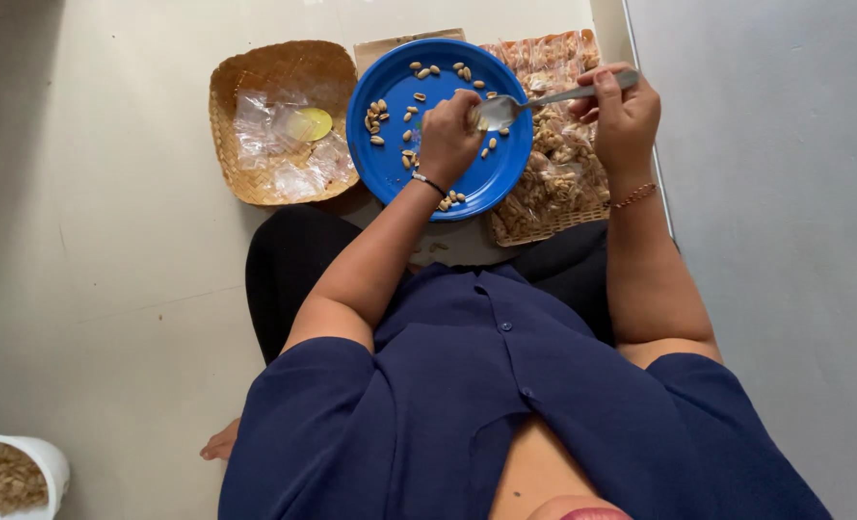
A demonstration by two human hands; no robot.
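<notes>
A round blue plate [390, 169] lies on the floor in front of me with several pale peanuts [378, 117] scattered over it. My left hand [448, 135] rests over the plate's middle, its fingers bunched at the bowl of a metal spoon [501, 109]; whether it pinches a peanut is hidden. My right hand [624, 116] grips the spoon's handle from the right, holding the spoon level above the plate.
A woven tray [255, 72] with clear plastic bags and a yellow lid sits left of the plate. Another woven tray [555, 164] of packed peanut bags lies to the right, beside a grey wall. A white bucket of peanuts [9, 477] stands at the lower left.
</notes>
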